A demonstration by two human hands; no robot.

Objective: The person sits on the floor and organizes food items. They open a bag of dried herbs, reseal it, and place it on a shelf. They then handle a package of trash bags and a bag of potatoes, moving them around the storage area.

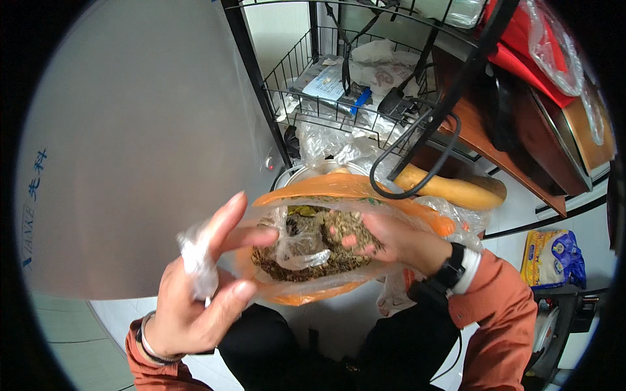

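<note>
An orange plastic bag (337, 184) with a pale lining gapes before me, full of dried, shredded plant material (274, 269). My right hand (391, 237) reaches into its right side, palm up; a heap of the dried bits lies over the palm, and the fingertips show through it. Among the contents sits a clear plastic bag (301, 244), with yellow-green leaves (303, 210) behind it. At the bag's left edge, my left hand (205, 283) has thumb and forefingers spread. Crumpled clear plastic (198, 259) is caught between its fingers.
A large grey panel (137, 146) with blue lettering stands at left. Ahead is a black wire rack (318, 100) holding packages; a looped black cable (452, 146) hangs close to the orange bag. A long yellow gourd (440, 188) lies behind. A yellow-and-blue package (550, 259) is at right.
</note>
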